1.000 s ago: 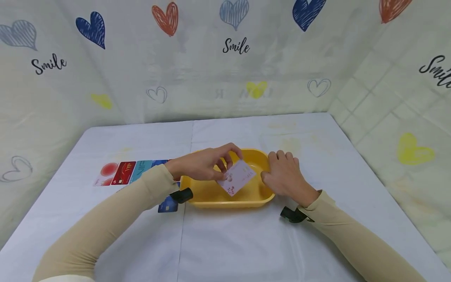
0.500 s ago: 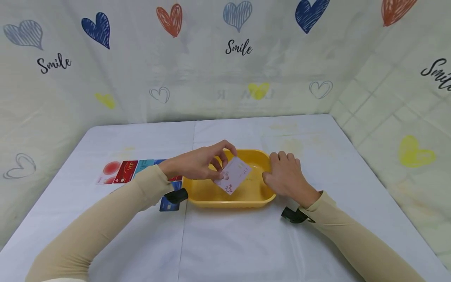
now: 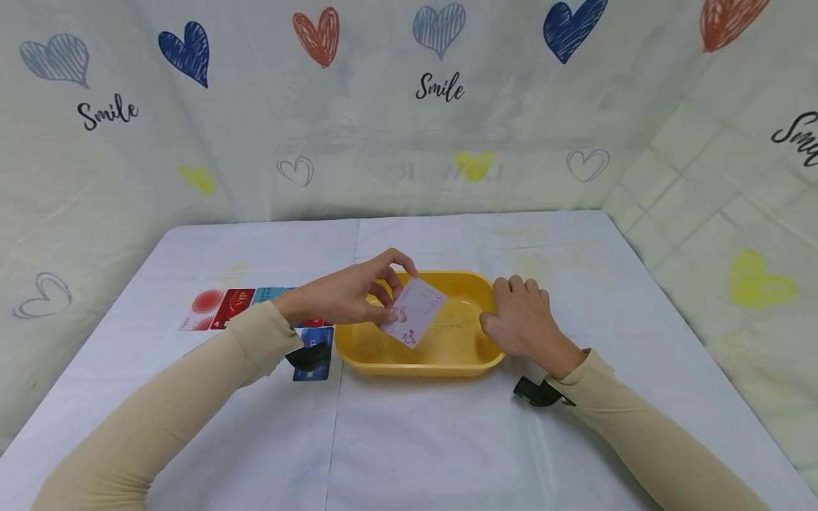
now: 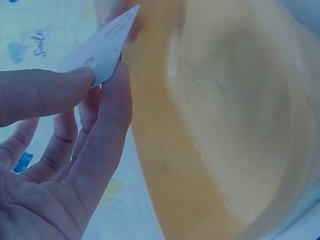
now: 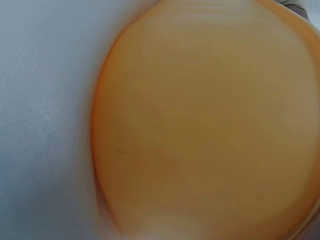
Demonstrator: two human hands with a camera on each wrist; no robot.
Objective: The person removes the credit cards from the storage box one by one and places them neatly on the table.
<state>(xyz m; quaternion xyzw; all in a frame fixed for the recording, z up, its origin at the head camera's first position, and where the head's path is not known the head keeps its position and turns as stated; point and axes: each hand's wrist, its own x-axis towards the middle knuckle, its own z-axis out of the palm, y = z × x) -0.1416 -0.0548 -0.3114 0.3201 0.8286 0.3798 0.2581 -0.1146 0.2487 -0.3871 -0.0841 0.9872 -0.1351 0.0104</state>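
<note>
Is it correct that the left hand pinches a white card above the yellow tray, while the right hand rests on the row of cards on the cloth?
Not quite. In the head view the right hand rests on the yellow tray's right rim, not on the row of cards, which lies left of the tray. The left hand does pinch the white card above the tray.

The table (image 3: 447, 440) was covered with a pale white cloth; a fold line ran down the cloth from back to front near the middle; a yellow tub (image 3: 409, 358) sat on the table near the middle; a row of cards (image 3: 220, 310) lay flat on the cloth to the left of the tub, with a white and red one, a dark red one and a teal one side by side; a blue card (image 3: 313, 362) lay just beside the tub's left end, closer to the front.
</note>
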